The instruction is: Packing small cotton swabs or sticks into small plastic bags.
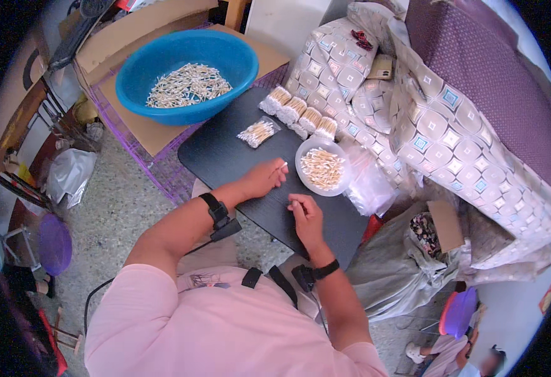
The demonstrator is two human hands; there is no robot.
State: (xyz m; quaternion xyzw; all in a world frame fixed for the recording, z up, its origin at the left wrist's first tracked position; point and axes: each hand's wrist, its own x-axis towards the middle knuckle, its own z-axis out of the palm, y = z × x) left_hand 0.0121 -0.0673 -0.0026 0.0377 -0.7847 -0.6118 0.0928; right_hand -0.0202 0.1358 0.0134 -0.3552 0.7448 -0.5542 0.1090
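Observation:
My left hand point(265, 178) is closed above the dark table point(225, 151), and a small white tip pokes out at its fingertips, looking like the end of a cotton swab. Just to its right, my right hand point(307, 217) is curled with the fingers pressed together; whatever they may hold is hidden. Beyond the hands stands a white round bowl point(300, 174) of loose cotton swabs point(323, 168). A clear bag of swabs point(258, 132) lies farther back on the table. Several bundled packs of swabs point(299, 112) are stacked along the far right edge.
A large blue basin point(126, 81) holding many swabs stands at the far left on cardboard point(143, 135). Clear plastic bags point(369, 185) lie right of the bowl. Patterned fabric point(451, 119) covers the seat beyond. Another person point(457, 355) sits at the lower right.

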